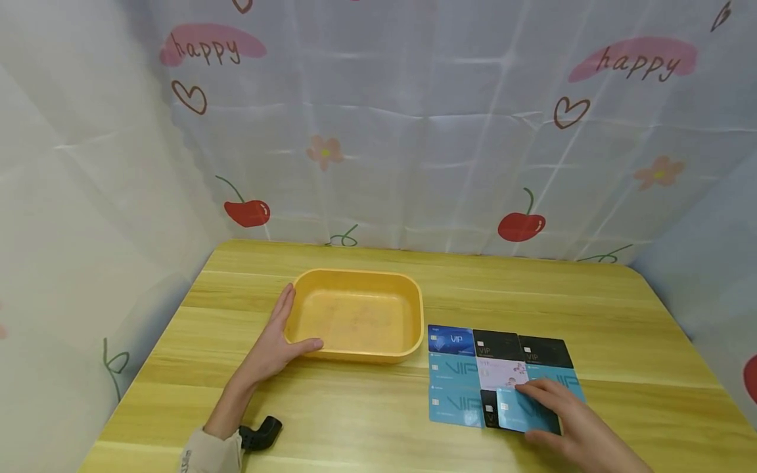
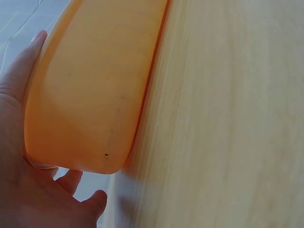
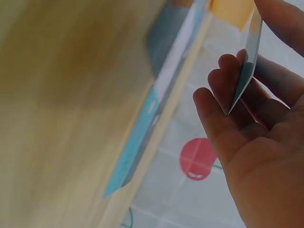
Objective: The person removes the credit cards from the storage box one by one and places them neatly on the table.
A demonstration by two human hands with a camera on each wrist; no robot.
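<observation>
My left hand (image 1: 269, 351) holds the near left corner of a shallow yellow plastic tray (image 1: 416, 315), fingers along its left side and thumb at the front rim. In the left wrist view the tray's outer wall (image 2: 90, 95) fills the space beside the thumb. My right hand (image 1: 568, 417) pinches a light blue card (image 1: 514, 408) between thumb and fingers. The right wrist view shows that card (image 3: 247, 71) nearly edge-on. Below it, a black card (image 1: 489, 410) is partly covered. Around it lie a teal VIP card (image 1: 455, 404) and a white flowered card (image 1: 499, 372).
Other cards lie edge to edge in rows: a dark blue card (image 1: 451, 339), a black card (image 1: 497, 344) and several more. A small black curved object (image 1: 263, 433) sits by the left sleeve (image 1: 213, 453). A printed curtain (image 1: 414, 164) hangs behind the wooden table (image 1: 367, 407).
</observation>
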